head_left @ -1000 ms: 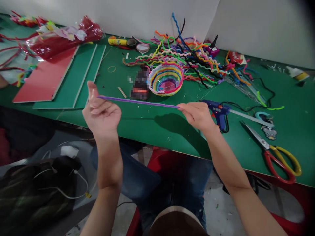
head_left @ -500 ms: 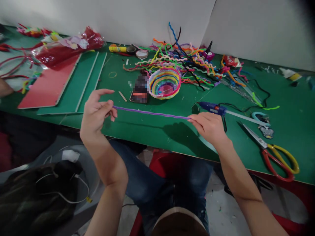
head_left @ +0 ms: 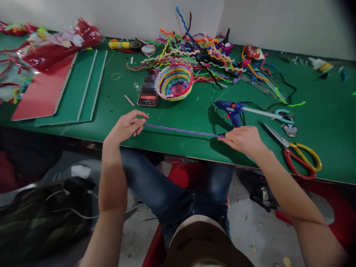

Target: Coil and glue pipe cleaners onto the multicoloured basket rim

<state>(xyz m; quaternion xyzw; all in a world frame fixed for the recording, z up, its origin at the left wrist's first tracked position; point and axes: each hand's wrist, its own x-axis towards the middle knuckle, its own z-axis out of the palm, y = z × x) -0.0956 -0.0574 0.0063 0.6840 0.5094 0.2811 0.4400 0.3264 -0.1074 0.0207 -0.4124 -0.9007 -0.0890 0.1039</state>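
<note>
A purple pipe cleaner is stretched nearly straight between my hands, low over the front part of the green table. My left hand pinches its left end between thumb and finger, other fingers loosely spread. At the other end, the fingers of my right hand are closed on the tip. Just behind my right hand stands a blue hot glue gun with a glue stick in its back. Beyond the pipe cleaner sits a small striped basket of many colours, its opening facing up towards me.
Behind the basket lies a tangled pile of coloured pipe cleaners. Scissors with red and yellow handles rest at the right, near the edge. A phone is beside the basket. Boards and a red plastic package lie at left.
Both hands have come down closer to the table with the pipe cleaner still held taut. The glue gun now stands upright beside my right hand. The view has shifted a little.
</note>
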